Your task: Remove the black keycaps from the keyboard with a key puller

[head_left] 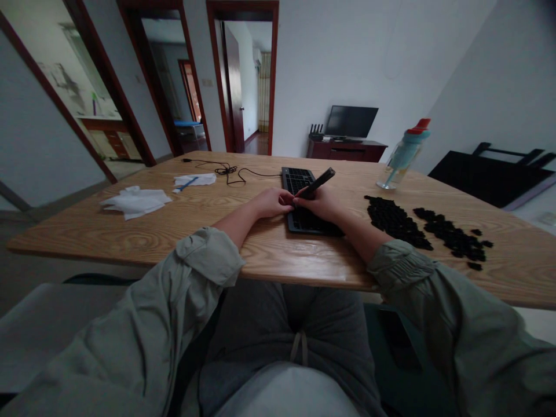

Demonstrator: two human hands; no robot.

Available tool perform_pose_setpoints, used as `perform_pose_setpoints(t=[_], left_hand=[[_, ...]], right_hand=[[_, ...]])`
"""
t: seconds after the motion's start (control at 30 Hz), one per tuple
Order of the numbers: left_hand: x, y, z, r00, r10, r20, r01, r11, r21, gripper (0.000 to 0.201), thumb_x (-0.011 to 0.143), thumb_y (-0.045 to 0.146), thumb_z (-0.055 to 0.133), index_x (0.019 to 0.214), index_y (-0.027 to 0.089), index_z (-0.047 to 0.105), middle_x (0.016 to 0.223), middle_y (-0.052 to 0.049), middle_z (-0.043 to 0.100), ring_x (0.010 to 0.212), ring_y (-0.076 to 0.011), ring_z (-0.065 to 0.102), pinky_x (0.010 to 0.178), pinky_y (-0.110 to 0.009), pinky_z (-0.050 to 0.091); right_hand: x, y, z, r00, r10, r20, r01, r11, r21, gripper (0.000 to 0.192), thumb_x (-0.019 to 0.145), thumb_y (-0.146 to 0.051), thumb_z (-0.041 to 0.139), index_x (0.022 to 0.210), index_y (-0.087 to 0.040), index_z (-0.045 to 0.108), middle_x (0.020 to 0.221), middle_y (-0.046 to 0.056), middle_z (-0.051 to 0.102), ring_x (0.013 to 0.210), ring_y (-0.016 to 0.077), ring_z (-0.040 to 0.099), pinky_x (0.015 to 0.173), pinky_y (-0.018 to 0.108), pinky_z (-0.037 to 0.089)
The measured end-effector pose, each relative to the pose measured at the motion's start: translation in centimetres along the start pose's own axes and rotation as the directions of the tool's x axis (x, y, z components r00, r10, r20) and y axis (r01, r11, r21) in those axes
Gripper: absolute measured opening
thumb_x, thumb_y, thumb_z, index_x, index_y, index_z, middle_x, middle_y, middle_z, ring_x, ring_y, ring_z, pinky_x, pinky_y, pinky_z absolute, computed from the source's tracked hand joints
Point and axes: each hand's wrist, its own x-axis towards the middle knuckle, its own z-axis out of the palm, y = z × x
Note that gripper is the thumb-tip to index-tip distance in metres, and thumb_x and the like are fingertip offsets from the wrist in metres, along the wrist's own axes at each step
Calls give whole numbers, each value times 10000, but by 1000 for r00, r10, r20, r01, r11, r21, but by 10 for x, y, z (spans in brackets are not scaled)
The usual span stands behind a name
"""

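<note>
My right hand [321, 204] is wrapped round a thick dark pen-shaped tool [319, 181], its blunt end pointing up and to the right. Fingers pinched, my left hand [274, 202] meets the right fingertips by the tool's lower end. What the left fingers hold, if anything, is too small to make out. Both hands are over a black keyboard [299, 176] lying lengthwise away from me, and they cover its middle. A thin black cable [260, 173] runs left from its far end and lies in a loose tangle.
Two groups of small black pieces [395, 223], probably keycaps, lie on the wooden table [217, 231] at right. Behind them stands a clear bottle [395, 165] with a red top. White tissues [136, 201] and a blue-handled brush-like tool [186, 184] lie at left.
</note>
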Motion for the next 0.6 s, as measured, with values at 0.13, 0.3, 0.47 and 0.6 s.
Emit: perform_pose_setpoints(t=[0.13, 0.3, 0.47, 0.6], left_hand=[[2, -6, 0, 1000, 0, -9, 0, 999, 38, 350, 784, 328, 634, 1068, 133, 698, 807, -37, 699, 693, -119, 605, 634, -217, 465], [4, -13, -1, 999, -29, 19, 29, 999, 31, 391, 774, 333, 641, 1098, 119, 683, 826, -51, 700, 691, -124, 608, 634, -221, 469], [5, -18, 1, 1000, -3, 10, 3, 999, 41, 335, 776, 286, 632, 1063, 123, 688, 851, -47, 703, 724, -128, 618, 675, -226, 483], [6, -20, 4, 998, 50, 37, -48, 997, -59, 335, 761, 278, 667, 1063, 134, 684, 965, -61, 716, 849, -154, 641, 791, -257, 500]], right_hand=[[3, -3, -2, 1000, 11, -16, -11, 1000, 2, 253, 754, -359, 719, 904, -156, 699, 869, 68, 715, 812, 192, 638, 739, 333, 531], [9, -4, -6, 998, -43, 45, 46, 997, -65, 227, 773, -344, 708, 902, -157, 697, 889, 71, 715, 808, 193, 638, 739, 324, 527], [15, -6, -3, 988, -85, 132, 104, 984, -143, 272, 820, -391, 670, 956, -156, 678, 917, 81, 717, 794, 196, 641, 726, 320, 521], [10, -6, 4, 983, -155, 95, 170, 968, -182, 268, 870, -385, 615, 1014, -164, 662, 988, 98, 708, 840, 211, 643, 777, 346, 520]])
